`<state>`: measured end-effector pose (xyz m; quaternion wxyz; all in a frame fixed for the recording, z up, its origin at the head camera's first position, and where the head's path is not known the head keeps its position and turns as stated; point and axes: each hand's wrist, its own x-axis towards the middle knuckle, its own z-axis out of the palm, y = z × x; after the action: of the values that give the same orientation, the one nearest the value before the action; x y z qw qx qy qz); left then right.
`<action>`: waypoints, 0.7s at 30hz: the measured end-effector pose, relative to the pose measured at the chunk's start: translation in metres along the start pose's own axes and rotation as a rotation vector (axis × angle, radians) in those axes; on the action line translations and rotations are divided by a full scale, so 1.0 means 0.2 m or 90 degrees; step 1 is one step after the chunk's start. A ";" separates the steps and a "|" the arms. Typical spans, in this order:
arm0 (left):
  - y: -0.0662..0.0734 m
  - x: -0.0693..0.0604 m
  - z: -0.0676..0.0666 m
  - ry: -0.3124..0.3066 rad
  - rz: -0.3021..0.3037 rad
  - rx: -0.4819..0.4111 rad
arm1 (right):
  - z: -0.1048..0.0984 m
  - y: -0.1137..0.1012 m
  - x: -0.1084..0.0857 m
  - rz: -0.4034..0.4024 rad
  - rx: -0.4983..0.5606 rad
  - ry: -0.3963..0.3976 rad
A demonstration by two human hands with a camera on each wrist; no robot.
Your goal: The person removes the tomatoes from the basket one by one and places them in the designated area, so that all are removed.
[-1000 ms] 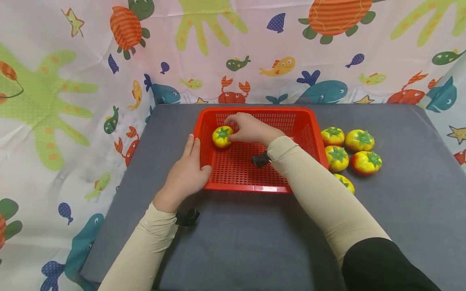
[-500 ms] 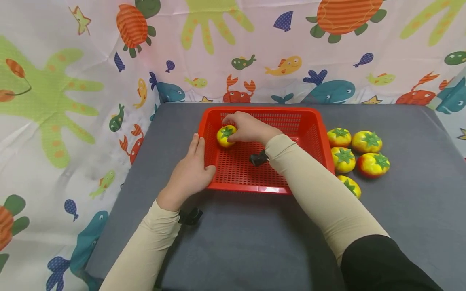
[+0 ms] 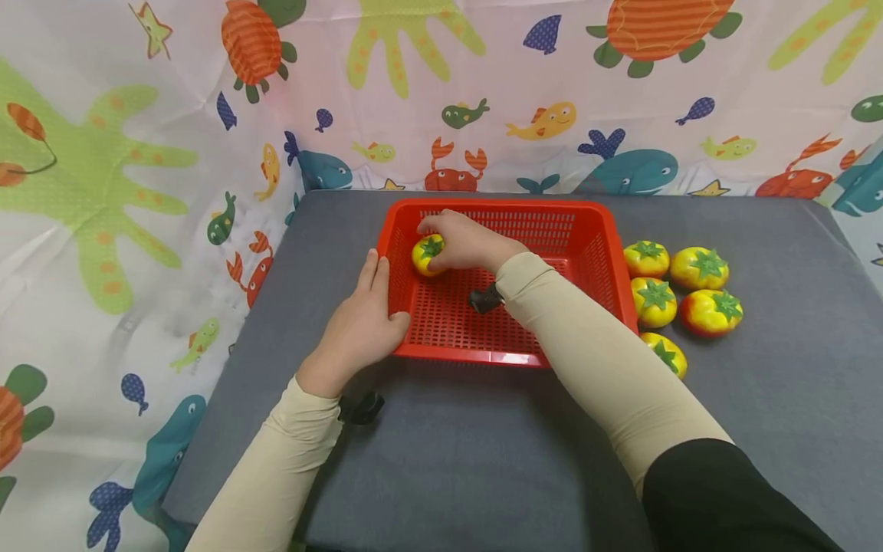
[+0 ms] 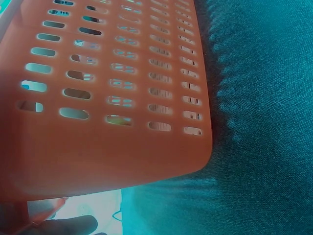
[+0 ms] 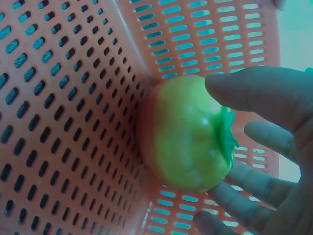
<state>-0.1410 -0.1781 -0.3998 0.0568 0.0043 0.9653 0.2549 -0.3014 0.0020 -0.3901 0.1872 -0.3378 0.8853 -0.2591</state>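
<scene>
In the head view, my right hand reaches into the red plastic basket and grips a yellow-and-red toy tomato near the left wall. The right wrist view has this tomato low against the slotted basket floor, its green leafy top turned toward the palm. The thumb touches one side, with fingers around the other. My left hand rests along the basket's left rim, fingers straight and thumb at the front corner. Close up in the left wrist view is the basket's outer wall.
Right of the basket, several more toy tomatoes lie in a cluster on the grey table. The right sleeve passes over the basket's front right part. A sea-animal printed curtain hangs behind and to the left.
The head view shifts a little, so the basket and tomatoes sit slightly farther right in it. Both hands keep about the same places on the basket and the tomato.
</scene>
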 end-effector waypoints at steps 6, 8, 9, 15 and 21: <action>0.00 0.00 0.00 0.000 -0.010 -0.007 | 0.02 -0.01 0.00 0.017 -0.010 -0.014; 0.01 0.01 0.00 0.001 -0.008 -0.004 | 0.02 -0.01 0.00 0.020 -0.014 -0.015; 0.01 0.01 -0.01 0.001 -0.008 -0.003 | 0.02 0.00 0.01 0.020 -0.015 -0.016; 0.01 0.01 -0.01 0.010 -0.004 0.013 | 0.02 0.01 0.02 0.012 -0.034 -0.023; 0.01 0.00 0.00 0.002 -0.010 -0.008 | 0.04 0.01 0.00 0.017 -0.033 -0.038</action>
<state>-0.1409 -0.1772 -0.3986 0.0573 -0.0038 0.9638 0.2604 -0.2993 0.0001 -0.3971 0.2081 -0.3383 0.8902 -0.2232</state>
